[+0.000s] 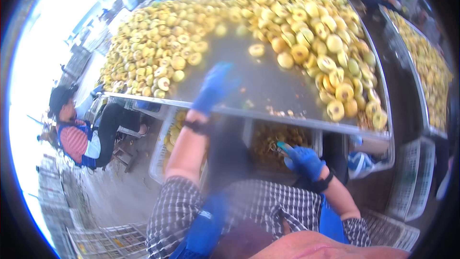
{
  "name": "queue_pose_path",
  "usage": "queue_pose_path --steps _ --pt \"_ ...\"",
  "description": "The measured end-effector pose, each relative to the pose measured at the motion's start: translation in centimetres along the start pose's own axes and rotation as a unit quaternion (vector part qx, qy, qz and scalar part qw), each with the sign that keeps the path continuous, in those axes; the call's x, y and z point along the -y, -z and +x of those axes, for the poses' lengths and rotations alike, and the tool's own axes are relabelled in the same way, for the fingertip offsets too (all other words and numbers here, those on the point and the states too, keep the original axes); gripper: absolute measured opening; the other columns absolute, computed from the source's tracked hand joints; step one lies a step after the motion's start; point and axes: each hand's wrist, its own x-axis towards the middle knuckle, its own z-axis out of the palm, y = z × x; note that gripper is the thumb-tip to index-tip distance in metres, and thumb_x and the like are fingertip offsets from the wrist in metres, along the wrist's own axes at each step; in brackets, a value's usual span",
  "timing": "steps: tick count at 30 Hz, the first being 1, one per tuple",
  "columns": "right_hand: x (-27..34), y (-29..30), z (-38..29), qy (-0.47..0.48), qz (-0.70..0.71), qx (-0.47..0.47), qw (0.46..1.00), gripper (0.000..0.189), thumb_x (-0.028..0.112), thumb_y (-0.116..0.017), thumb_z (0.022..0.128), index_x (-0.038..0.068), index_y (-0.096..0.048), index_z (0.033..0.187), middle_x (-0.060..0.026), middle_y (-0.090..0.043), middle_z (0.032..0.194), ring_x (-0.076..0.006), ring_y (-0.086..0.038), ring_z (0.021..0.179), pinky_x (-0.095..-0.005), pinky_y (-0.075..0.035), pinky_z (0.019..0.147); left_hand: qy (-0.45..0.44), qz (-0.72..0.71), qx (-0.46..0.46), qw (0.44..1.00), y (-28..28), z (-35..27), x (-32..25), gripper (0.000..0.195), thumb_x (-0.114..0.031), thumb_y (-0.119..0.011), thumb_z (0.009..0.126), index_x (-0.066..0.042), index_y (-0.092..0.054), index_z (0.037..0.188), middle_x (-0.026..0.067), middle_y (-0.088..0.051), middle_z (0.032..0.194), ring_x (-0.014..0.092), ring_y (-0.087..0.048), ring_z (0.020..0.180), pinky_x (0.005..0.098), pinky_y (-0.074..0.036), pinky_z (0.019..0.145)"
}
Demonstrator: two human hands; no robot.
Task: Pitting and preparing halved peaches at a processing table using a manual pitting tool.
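My left hand [215, 88], in a blue glove, reaches over the near edge of a metal-topped table [266, 79]. It is blurred, its fingers look spread, and I see nothing held in it. Halved yellow fruits [158, 43] are heaped to the left and at the back, with another heap [334, 64] on the right. One cut fruit [256, 50] lies apart in the middle. Below the table edge at the right, my right hand [305, 162], also gloved in blue, grips a small tool with a green handle [283, 146]; its working end is unclear.
Under the table edge stand a crate of yellow fruit [174, 133] and a container of dark scraps [280, 140]. A seated person [82, 133] is at the left. Another fruit-covered table [424, 72] and stacked plastic crates [413, 180] are at the right. Several people sit beyond.
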Motion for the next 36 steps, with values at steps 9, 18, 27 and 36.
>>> queue_pose_path --steps 9,18,27,36 --pt "1.1 8.5 4.1 -0.058 0.078 -0.215 0.972 0.032 0.008 -0.069 0.085 0.000 -0.061 0.115 -0.0145 -0.067 0.082 -0.0295 -0.067 0.066 -0.0368 -0.055 0.062 0.185 -0.075 0.035 0.979 -15.7 10.6 9.8 0.071 -0.044 -0.070 0.086 -0.003 -0.048 0.140 0.0210 -0.045 0.145 0.036 -0.050 0.128 0.0434 -0.041 0.106" --pt "-1.9 5.3 3.9 -0.272 0.267 -0.283 0.880 0.028 -0.002 -0.063 0.087 -0.007 -0.055 0.113 -0.0023 -0.055 0.083 -0.0085 -0.052 0.070 -0.0256 -0.047 0.066 0.247 -0.403 -0.026 0.881 -20.8 18.5 10.8 0.085 -0.037 -0.071 0.087 -0.003 -0.028 0.151 0.0168 -0.045 0.144 0.025 -0.054 0.121 0.0421 -0.053 0.090" --pt "-3.4 4.3 2.4 -0.298 0.312 -0.363 0.826 0.032 -0.003 -0.053 0.088 -0.003 -0.049 0.120 -0.0026 -0.052 0.072 -0.0074 -0.048 0.053 -0.0221 -0.038 0.049 0.121 -0.327 0.227 0.909 -15.5 16.2 6.4 0.062 -0.030 -0.071 0.089 -0.008 -0.048 0.142 0.0161 -0.052 0.138 0.028 -0.052 0.125 0.0388 -0.042 0.107" --pt "-5.4 4.6 -2.1 -0.391 0.653 -0.234 0.605 0.043 -0.010 -0.054 0.091 0.001 -0.045 0.132 -0.0015 -0.050 0.081 -0.0092 -0.046 0.065 -0.0220 -0.041 0.058 0.270 -0.498 -0.039 0.823 -16.7 23.2 24.8 0.051 -0.023 -0.060 0.098 -0.007 -0.041 0.143 0.0104 -0.057 0.128 0.017 -0.058 0.110 0.0314 -0.048 0.093"
